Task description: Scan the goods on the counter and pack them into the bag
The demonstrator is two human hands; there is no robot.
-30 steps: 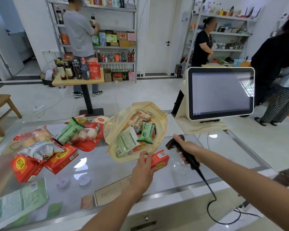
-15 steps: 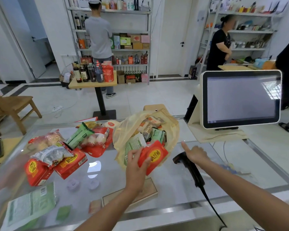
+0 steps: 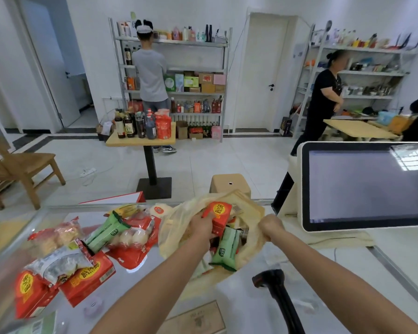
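The left hand point(image 3: 202, 227) grips a red rectangular box with a yellow label point(image 3: 217, 216), holding it in the mouth of the yellowish translucent plastic bag point(image 3: 170, 233) at the middle of the glass-topped counter point(image 3: 246, 314). The right hand point(image 3: 272, 225) is closed on the bag's right rim. A green snack packet point(image 3: 226, 247) lies inside the bag. A black handheld scanner point(image 3: 274, 284) lies toward the near edge, with unpacked red boxes point(image 3: 87, 278) at the left edge.

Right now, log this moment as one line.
phase: packing | left hand: holds red box at mouth of bag | right hand: grips bag rim | scanner: lying on counter, unheld
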